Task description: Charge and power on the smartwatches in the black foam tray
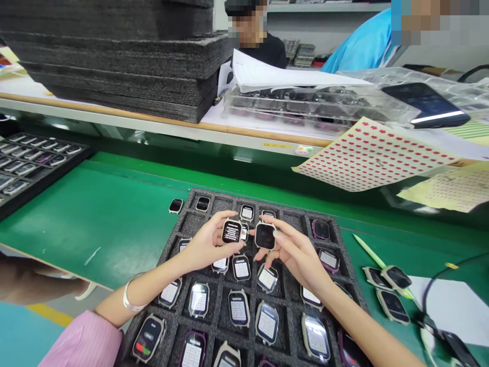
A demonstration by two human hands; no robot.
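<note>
My left hand (216, 242) pinches a smartwatch case (231, 231) whose lit screen shows lines of white text on black. Just to its right, my right hand (292, 244) grips a second smartwatch case (265, 236) by its edges; that screen is dark. Both are held up above a black foam tray (179, 326) with square pockets. Many pockets hold watch cases, among them one with a lit white screen (239, 307) and one with a purple frame (321, 229). My hands and forearms hide part of the tray.
Left of the tray lies a loose watch case (176, 206). Several more watches (392, 306), a green pen (369, 251) and a black cable (430, 285) lie at right. A shelf with stacked foam trays (126, 66), a phone (424, 102) and a hanging sticker sheet (367, 158) runs behind. Two people are beyond.
</note>
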